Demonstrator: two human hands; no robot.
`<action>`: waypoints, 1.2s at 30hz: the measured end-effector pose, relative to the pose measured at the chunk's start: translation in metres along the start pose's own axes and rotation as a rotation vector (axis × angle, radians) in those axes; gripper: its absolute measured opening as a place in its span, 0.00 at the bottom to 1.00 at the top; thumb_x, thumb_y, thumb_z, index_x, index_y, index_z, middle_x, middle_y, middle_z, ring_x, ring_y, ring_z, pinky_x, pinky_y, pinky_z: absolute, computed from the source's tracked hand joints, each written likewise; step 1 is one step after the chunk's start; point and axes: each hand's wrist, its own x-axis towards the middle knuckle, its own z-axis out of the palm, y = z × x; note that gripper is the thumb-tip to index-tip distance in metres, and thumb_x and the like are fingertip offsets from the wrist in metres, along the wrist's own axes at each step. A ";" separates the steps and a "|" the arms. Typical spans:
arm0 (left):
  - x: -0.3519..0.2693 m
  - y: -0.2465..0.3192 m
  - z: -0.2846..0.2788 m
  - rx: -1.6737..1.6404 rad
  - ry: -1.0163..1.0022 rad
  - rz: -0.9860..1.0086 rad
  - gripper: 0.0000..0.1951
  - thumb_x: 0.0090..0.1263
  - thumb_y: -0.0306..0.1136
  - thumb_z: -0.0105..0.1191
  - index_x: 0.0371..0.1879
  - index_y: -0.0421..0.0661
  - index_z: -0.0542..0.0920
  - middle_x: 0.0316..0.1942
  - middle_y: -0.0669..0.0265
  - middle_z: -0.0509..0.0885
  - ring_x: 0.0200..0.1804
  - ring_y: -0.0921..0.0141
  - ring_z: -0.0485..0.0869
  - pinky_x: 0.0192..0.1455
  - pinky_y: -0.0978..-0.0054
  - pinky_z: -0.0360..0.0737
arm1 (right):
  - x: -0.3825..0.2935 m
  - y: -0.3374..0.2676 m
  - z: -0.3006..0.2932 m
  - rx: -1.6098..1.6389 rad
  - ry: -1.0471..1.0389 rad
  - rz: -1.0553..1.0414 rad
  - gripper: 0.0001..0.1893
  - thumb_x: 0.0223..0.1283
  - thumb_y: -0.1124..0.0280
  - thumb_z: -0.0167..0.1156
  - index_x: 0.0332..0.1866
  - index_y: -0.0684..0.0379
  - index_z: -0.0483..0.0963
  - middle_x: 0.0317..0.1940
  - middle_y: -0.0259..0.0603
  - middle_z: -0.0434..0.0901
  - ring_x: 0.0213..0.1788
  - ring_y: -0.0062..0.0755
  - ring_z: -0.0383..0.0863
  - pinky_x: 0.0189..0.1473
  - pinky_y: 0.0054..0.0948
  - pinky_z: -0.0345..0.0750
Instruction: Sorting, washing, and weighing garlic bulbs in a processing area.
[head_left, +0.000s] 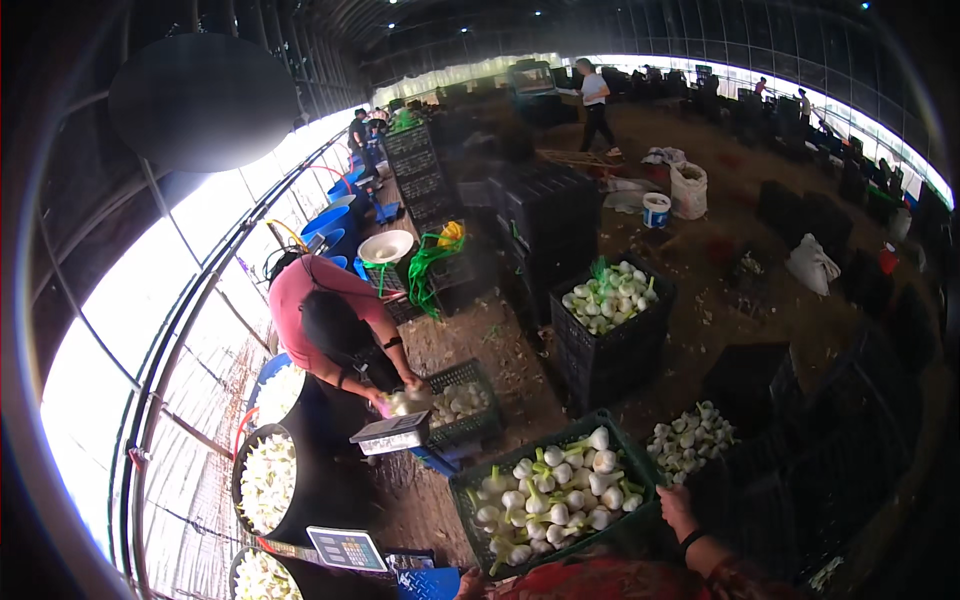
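Observation:
A dark green plastic crate (654, 480) full of garlic bulbs (555, 502) with green-white stems is right in front of me. My right hand (676, 511) has its fingers closed on the crate's right edge. Low at the near left corner of the crate is my left hand (470, 583); only part of it shows, and its grip is hidden. Left of that hand is a blue scale platform (427, 583), with a scale display and keypad (346, 549) beside it.
A person in a pink shirt (322, 292) bends over another garlic crate (491, 409) by a second scale display (390, 433). Tubs of trimmed garlic pieces (266, 480) line the left. Stacked black crates (611, 367) with garlic stand ahead; more garlic bulbs (690, 442) lie right.

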 end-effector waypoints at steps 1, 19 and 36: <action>0.000 -0.001 -0.002 0.001 0.003 0.000 0.06 0.67 0.33 0.48 0.36 0.47 0.78 0.23 0.73 0.74 0.21 0.76 0.72 0.23 0.76 0.71 | -0.004 -0.003 0.002 -0.250 -0.022 -0.051 0.08 0.56 0.66 0.60 0.28 0.53 0.68 0.13 0.30 0.65 0.10 0.26 0.63 0.10 0.31 0.57; 0.035 0.035 -0.009 0.194 -0.041 0.216 0.10 0.65 0.39 0.49 0.34 0.46 0.79 0.29 0.65 0.82 0.31 0.72 0.80 0.29 0.71 0.75 | -0.025 -0.018 0.030 -0.322 0.169 -0.240 0.07 0.51 0.70 0.57 0.22 0.60 0.72 0.15 0.33 0.70 0.20 0.28 0.72 0.25 0.32 0.69; 0.057 0.193 -0.111 -0.343 0.025 0.054 0.09 0.65 0.33 0.49 0.41 0.45 0.78 0.24 0.67 0.76 0.23 0.74 0.77 0.19 0.77 0.72 | -0.035 -0.062 0.039 -0.983 0.042 -0.764 0.08 0.57 0.70 0.60 0.38 0.62 0.78 0.19 0.37 0.78 0.26 0.27 0.80 0.30 0.29 0.74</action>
